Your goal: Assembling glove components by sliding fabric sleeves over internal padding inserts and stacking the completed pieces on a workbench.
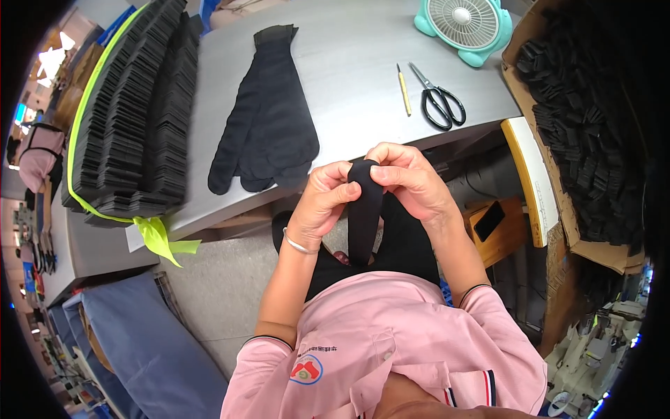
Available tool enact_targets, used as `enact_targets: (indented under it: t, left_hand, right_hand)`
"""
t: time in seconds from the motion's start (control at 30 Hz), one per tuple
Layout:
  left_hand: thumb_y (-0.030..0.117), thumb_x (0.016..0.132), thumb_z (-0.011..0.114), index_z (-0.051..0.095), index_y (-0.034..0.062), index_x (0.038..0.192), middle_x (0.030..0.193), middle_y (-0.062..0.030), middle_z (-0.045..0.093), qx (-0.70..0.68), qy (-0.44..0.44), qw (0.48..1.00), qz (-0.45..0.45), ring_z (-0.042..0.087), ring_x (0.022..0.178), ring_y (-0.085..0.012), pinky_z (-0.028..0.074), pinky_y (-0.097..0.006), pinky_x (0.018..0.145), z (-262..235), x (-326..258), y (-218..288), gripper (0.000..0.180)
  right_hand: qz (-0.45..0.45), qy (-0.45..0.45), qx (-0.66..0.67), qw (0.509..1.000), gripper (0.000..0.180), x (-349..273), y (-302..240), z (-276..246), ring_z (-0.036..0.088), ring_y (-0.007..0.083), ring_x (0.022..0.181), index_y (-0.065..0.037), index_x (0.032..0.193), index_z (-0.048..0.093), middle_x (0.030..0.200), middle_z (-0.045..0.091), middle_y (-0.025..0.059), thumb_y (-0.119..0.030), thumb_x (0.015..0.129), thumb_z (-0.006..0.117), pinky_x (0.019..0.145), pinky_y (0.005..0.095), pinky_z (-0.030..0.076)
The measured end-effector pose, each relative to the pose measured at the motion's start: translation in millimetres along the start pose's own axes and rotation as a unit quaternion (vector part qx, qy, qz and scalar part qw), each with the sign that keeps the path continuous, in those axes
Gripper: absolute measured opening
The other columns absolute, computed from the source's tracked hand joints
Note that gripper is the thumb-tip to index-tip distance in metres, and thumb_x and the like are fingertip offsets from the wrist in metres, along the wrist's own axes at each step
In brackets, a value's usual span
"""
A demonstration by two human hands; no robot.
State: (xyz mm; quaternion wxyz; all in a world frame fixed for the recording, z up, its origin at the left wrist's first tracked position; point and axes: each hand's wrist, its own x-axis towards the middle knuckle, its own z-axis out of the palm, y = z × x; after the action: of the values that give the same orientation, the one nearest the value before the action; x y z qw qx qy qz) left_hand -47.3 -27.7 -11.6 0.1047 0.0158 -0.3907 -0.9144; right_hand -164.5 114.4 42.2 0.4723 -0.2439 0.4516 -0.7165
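A long black fabric strip hangs down in front of my lap. My left hand has its thumb and fingers closed on the strip's upper left edge, and a silver bracelet sits on that wrist. On the upper right edge, my right hand pinches the same strip, its thumb lying across the top. Both hands are just off the table's front edge. Ahead and to the left, a fanned stack of black fabric strips with rounded near ends lies on the grey table.
Scissors with black handles and a thin yellow tool lie at the right. A mint fan stands behind. Folded black pieces bound by a neon band stand at the left. A cardboard box holds black pieces; a phone lies below.
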Motion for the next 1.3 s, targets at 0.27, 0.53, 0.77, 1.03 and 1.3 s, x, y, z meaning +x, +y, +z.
enact_targets:
  t: [0.27,0.53,0.77,1.03,1.3]
  left_hand:
    - [0.009,0.091,0.07,0.067,-0.0051,0.111,0.101,-0.0139,0.073,0.105,0.058,0.984,-0.131,0.071,0.09,-0.0185,0.056,-0.033,0.088,20.2,-11.8,-22.6,0.025]
    - [0.008,0.091,0.07,0.065,-0.0054,0.117,0.106,-0.0144,0.071,0.109,0.031,0.952,-0.284,0.07,0.098,-0.0202,0.057,-0.033,0.089,13.7,-51.8,-66.3,0.029]
    - [0.015,0.095,0.068,0.063,-0.0061,0.12,0.107,-0.0153,0.071,0.054,0.081,0.969,-0.227,0.071,0.095,-0.02,0.058,-0.032,0.085,5.4,-23.8,-63.2,0.033]
    - [0.017,0.096,0.065,0.06,-0.0056,0.123,0.112,-0.0176,0.07,0.061,0.083,0.967,-0.235,0.07,0.098,-0.0206,0.058,-0.031,0.083,28.3,-44.4,-57.3,0.036]
    - [0.021,0.098,0.063,0.06,-0.0054,0.119,0.105,-0.0185,0.07,0.057,0.124,0.952,-0.273,0.072,0.091,-0.0223,0.06,-0.033,0.078,28.1,-56.9,-66.4,0.034]
  right_hand:
    - [-0.135,0.21,-0.033,0.968,0.011,31.0,-25.4,-11.2,0.051,0.002,0.07,-0.008,0.087,0.068,0.079,0.063,-0.0055,-0.017,0.088,0.074,0.065,0.0186,0.039]
    - [-0.18,0.315,-0.093,0.927,0.021,91.4,-38.9,-96.1,0.048,0.0024,0.061,-0.012,0.081,0.065,0.07,0.056,-0.0078,-0.029,0.092,0.072,0.059,0.0198,0.038]
    - [0.08,0.18,-0.206,0.959,0.032,42.5,43.2,-57.4,0.048,0.0024,0.061,-0.008,0.073,0.065,0.067,0.058,-0.0065,-0.033,0.092,0.071,0.057,0.0204,0.037]
    - [-0.069,0.31,-0.37,0.873,0.045,49.8,46.9,-49.2,0.043,0.0028,0.053,0.001,0.063,0.057,0.053,0.048,-0.0032,-0.031,0.092,0.071,0.047,0.0262,0.034]
    - [-0.088,0.361,-0.511,0.775,0.049,55.2,63.5,-51.2,0.035,0.0139,0.048,0.003,0.063,0.058,0.049,0.046,0.0096,-0.037,0.088,0.073,0.047,0.0342,0.034]
